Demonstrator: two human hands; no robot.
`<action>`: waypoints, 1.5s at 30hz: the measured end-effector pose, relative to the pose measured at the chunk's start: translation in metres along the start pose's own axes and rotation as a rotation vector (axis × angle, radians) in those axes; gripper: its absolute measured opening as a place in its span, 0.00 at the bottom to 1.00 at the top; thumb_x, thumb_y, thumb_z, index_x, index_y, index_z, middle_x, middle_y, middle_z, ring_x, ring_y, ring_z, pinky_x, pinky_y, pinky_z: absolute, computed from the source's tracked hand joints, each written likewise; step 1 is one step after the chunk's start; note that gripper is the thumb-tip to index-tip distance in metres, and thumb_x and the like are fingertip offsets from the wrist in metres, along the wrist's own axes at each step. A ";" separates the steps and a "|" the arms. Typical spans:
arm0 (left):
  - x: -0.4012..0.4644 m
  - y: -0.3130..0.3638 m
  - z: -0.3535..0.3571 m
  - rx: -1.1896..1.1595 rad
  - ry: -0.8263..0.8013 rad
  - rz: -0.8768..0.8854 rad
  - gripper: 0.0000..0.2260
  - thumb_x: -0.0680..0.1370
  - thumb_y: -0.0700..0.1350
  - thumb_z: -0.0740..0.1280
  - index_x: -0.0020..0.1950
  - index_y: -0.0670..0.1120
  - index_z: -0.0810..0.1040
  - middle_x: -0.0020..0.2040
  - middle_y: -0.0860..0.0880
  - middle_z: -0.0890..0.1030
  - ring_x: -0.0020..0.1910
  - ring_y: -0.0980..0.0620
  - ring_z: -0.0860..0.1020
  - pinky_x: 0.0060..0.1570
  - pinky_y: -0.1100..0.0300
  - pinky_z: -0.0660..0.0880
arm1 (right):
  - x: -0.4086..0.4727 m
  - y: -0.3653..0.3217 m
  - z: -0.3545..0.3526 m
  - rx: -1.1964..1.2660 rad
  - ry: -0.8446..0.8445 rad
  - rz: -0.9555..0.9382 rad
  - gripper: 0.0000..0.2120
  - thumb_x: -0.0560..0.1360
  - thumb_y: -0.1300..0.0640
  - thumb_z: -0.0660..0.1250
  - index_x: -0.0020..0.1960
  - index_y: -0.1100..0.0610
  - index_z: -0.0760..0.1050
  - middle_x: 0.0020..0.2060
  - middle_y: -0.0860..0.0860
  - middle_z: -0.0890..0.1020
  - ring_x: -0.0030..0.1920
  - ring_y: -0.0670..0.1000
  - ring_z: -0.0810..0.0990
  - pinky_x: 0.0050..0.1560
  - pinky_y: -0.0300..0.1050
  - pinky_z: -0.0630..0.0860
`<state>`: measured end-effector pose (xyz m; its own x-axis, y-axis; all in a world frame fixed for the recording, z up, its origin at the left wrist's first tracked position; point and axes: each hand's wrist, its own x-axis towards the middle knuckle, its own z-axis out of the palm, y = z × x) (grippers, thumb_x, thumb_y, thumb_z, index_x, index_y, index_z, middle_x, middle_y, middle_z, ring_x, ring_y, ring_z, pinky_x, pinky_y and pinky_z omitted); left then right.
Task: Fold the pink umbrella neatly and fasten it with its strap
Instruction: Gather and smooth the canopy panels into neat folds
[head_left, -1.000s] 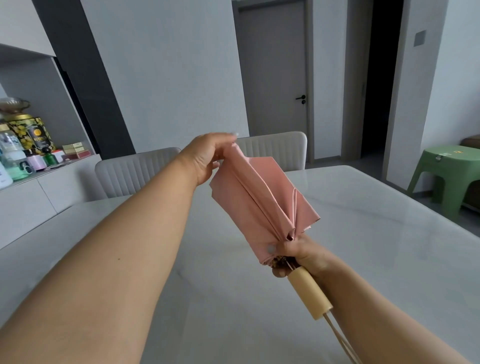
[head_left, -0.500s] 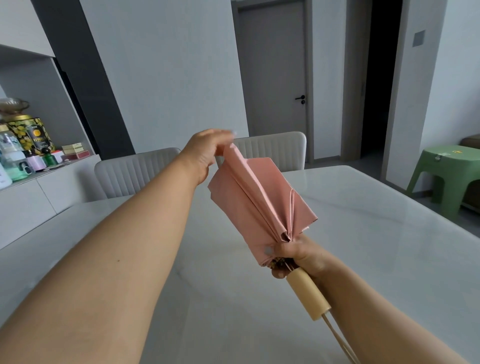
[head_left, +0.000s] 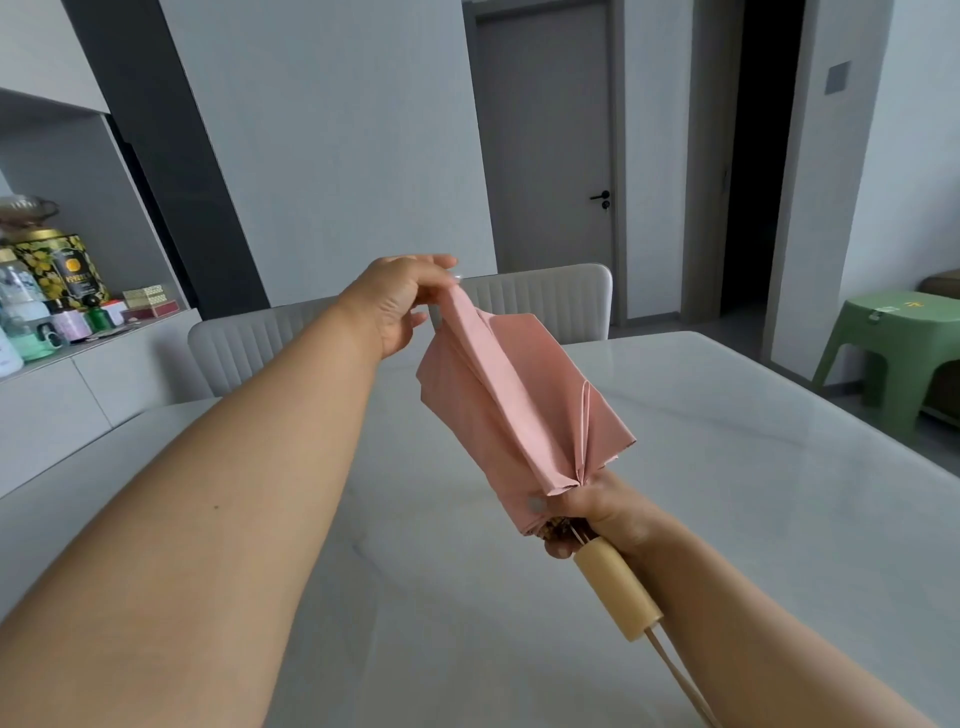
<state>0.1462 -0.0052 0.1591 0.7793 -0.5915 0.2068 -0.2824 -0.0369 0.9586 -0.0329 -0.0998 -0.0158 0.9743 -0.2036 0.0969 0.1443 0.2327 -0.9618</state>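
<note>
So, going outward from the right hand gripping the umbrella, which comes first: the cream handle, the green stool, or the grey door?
From the right hand:
1. Cream handle, just below the hand, toward the camera.
2. Green stool, on the floor off to the right, beyond the table.
3. Grey door, shut, in the back wall behind the chairs.

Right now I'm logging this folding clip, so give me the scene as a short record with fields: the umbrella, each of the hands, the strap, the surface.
umbrella: pink umbrella, collapsed, canopy panels loose and unwrapped, held above the table
left hand: left hand pinches the far tip of the canopy
right hand: right hand grips the canopy base just above the cream handle
strap: fastening strap not identifiable; canopy unfastened
cord: beige wrist cord hangs from the handle
surface: white table
</note>
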 end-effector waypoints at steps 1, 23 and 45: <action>0.001 0.000 -0.002 -0.011 0.027 -0.013 0.07 0.74 0.40 0.67 0.47 0.49 0.81 0.32 0.55 0.78 0.38 0.56 0.75 0.50 0.55 0.65 | 0.000 0.000 0.000 -0.003 0.001 -0.002 0.18 0.55 0.60 0.74 0.43 0.61 0.75 0.30 0.55 0.77 0.29 0.53 0.74 0.26 0.41 0.70; -0.040 -0.053 0.021 -0.020 -0.025 -0.076 0.13 0.72 0.34 0.72 0.55 0.41 0.78 0.48 0.43 0.81 0.44 0.47 0.81 0.43 0.58 0.79 | 0.004 0.000 -0.001 0.138 -0.093 -0.102 0.40 0.50 0.38 0.83 0.52 0.60 0.74 0.34 0.53 0.79 0.34 0.50 0.76 0.26 0.39 0.70; -0.077 -0.120 0.048 -0.463 0.127 -0.056 0.15 0.77 0.33 0.67 0.58 0.50 0.81 0.62 0.44 0.81 0.56 0.45 0.82 0.56 0.47 0.79 | 0.007 0.003 0.002 0.362 0.120 -0.004 0.28 0.54 0.55 0.79 0.51 0.63 0.74 0.34 0.56 0.80 0.30 0.51 0.79 0.22 0.39 0.70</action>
<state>0.0933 0.0064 0.0186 0.8567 -0.4946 0.1467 0.0185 0.3136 0.9494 -0.0249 -0.0988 -0.0170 0.9496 -0.3097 0.0489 0.2203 0.5480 -0.8069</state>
